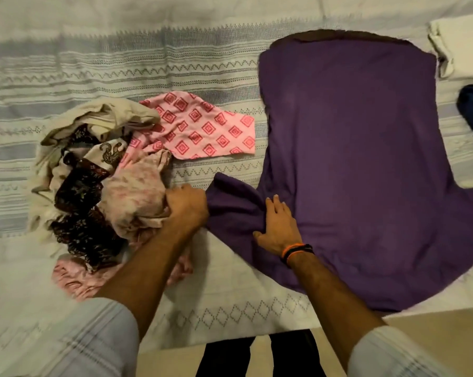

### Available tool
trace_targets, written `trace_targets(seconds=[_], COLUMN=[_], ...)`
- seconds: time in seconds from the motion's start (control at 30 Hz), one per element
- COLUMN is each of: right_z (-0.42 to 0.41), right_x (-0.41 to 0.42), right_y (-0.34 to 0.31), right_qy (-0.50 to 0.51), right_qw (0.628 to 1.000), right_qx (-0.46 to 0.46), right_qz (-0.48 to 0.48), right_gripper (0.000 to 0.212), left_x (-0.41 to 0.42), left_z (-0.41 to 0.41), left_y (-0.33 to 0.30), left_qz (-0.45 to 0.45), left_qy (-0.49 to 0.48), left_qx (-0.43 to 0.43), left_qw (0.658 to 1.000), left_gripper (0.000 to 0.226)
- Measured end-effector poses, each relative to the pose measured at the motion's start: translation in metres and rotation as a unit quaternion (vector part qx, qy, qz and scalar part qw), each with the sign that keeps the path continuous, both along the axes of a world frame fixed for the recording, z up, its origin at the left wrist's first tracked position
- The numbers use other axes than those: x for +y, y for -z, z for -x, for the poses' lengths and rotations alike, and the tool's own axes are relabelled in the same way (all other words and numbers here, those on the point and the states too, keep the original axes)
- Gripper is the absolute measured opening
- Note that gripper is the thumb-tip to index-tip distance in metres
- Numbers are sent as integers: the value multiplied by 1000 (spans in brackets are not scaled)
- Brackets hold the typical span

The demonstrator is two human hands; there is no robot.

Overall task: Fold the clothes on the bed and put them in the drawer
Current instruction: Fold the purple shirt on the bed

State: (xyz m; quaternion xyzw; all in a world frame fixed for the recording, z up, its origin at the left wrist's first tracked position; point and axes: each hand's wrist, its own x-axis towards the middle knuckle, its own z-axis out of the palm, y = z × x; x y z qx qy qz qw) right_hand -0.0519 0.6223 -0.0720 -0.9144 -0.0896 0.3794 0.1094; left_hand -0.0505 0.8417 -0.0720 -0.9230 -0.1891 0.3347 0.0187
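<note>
A big soft purple shirt (352, 164) lies flat on the striped white-and-blue bed sheet (121, 58). It is spread out so it can be folded. The left hand (187, 206) grips the shirt's sleeve (235, 197), likely to fold it in. The right hand (277, 227) lies beside it with flat fingers on the shirt, holding the cloth down. Left of the shirt sits a crumpled pile of pink, cream and dark patterned clothes (107, 180), not folded yet.
</note>
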Motion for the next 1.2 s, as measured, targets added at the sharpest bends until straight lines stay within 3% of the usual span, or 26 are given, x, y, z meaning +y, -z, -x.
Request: trace_targets(seconds=[0.03,0.1,0.17,0.23,0.33,0.47,0.57,0.7,0.87,1.07,1.2], right_z=[5,16,28,43,70,100,111,106,108,119,132], right_x=[0,-3,-8,-16,-27,-35,-35,-42,-58,-63,-69], right_y=[-2,-7,-8,-7,0,15,24,21,13,19,18], right_qy=[-6,-31,-52,-69,-114,-134,-105,-2,47,46,86], right_qw=[1000,996,989,991,993,990,991,997,991,986,981], right_qx=[-23,-86,-132,-110,-37,-36,-82,-32,64,48,28], right_qz=[-1,-18,-43,-40,-12,24,13,-64,-108,-152,-171], right_gripper=[94,85,65,50,54,53,46,29,33,41,44], left_x=[-33,-40,-43,-40,-22,-6,-8,-2,16,1,-5], left_z=[-3,2,11,21,31,40,38,39,57,80,79], left_y=[-33,-12,-6,-1,12,22,20,19,19,18,16], left_qz=[39,107,125,120,173,238,230,222,223,150,100], left_qy=[-8,-78,-121,-155,-201,-247,-264,-255,-256,-291,-248], left_qx=[7,-3,-22,-31,-53,-83,-102,-111,-81,-149,-138], left_qw=[999,991,985,980,963,936,931,935,937,933,954], left_gripper=[51,77,85,86,86,61,56,51,57,46,46])
